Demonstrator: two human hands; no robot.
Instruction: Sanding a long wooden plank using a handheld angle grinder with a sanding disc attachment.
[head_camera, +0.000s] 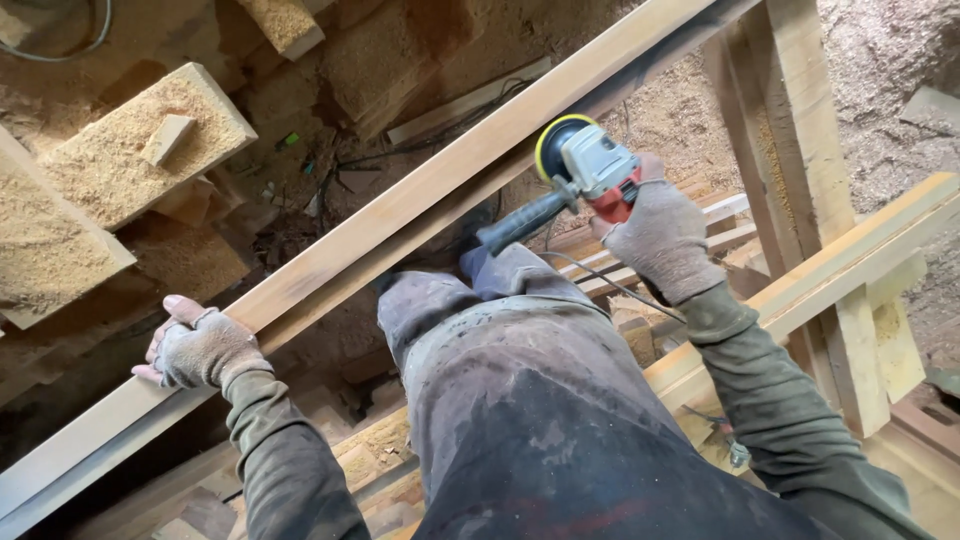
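A long pale wooden plank (420, 195) is seen running diagonally across the view, from the lower left corner up to the upper right. It is the landmark for everything else. Against its lower edge, a little past its middle toward the upper end, an angle grinder (590, 165) with a grey body, a red rear part and a yellow-rimmed disc guard is held; its disc side is pressed to the plank, and a black side handle (525, 222) juts out below the plank toward the person's knee. The grinder's rear is clasped by the right hand (660, 240), gloved in grey, with the fingers wrapped round the body. A thin cable (610, 285) is trailed from the tool below the plank.

Far down the plank, near its lower left end, the left hand (200, 345), also gloved, is laid over the plank's edge, the fingers curled round it in a firm grasp.

Below the plank, between the two hands, dusty dark trousers (520, 400) on a raised knee are seen. Above the plank, sawdust-covered wooden blocks (140, 140) are lying on the ground. Beyond the plank's upper end, to the right, an upright timber frame (810, 170) is standing, with a second pale beam (850, 260) resting across it.
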